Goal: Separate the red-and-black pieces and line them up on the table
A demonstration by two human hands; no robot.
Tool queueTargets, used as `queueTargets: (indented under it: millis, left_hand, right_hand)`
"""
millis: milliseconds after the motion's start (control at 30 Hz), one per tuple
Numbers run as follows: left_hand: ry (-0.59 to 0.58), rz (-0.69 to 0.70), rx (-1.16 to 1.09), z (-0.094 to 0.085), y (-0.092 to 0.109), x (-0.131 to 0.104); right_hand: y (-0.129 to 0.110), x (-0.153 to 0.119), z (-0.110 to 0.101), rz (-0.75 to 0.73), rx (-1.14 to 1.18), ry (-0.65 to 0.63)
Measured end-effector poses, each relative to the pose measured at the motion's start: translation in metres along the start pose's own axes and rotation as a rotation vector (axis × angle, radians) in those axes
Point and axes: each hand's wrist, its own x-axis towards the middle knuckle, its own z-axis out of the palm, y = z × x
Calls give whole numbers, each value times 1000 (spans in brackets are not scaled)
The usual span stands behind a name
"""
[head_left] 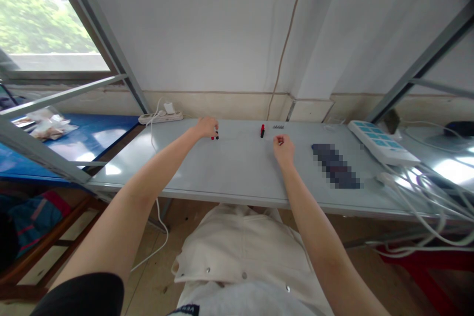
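My left hand (207, 127) is at the far left part of the grey table, its fingers bent down over small red and black pieces (217, 135). The fingertips are at these pieces; the exact grip is partly hidden. My right hand (284, 149) is closed in a pinch above the table, with a small dark thing between the fingers, too small to name. Between the hands, nearer the right one, small red and black pieces (262, 131) lie close together. Just beyond my right hand is a short row of several small dark metallic pieces (278, 127).
A pixelated dark flat object (336, 167) lies right of my right hand. Farther right are a large white power strip (383, 143) and tangled white cables (422, 207). Another power strip (161, 117) sits at the back left. The grey table (237, 173) meets the wall; metal frame posts flank it.
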Motion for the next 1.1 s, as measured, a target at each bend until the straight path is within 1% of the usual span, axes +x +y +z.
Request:
queueTargets:
  millis: [100,200,267,333,400,467,600,733,933,1100]
  left_hand:
    - [81,38,-31,-3,4,1]
    - [202,128,-94,-7,19,3]
    - [248,211,-152,-6,34,6]
    - [255,312,-209,0,52,9]
    - [245,408,-218,9,72,12]
    - [256,450,-228,21,90,14]
    - [307,411,-200,42,121,17]
    - [365,303,-200,57,140,24]
    - [388,210,-222,69,153,33]
    - [381,192,-199,71,156,37]
  right_hand:
    - [3,-1,-1,-38,-176,-15]
    - [4,-5,1,-64,-338,-144]
    - [4,-8,4,-95,-402,-241]
    - [4,-11,7,-125,-434,-315]
    - [4,-12,10,-149,-449,-370]
    - [3,-13,12,-160,-455,-404]
    - [2,-14,12,-147,-465,-443]
    - [-1,-15,9,-125,-462,-446]
    - [-3,-14,7,-117,-461,-428]
    - [-4,-13,6,-121,-472,-431]
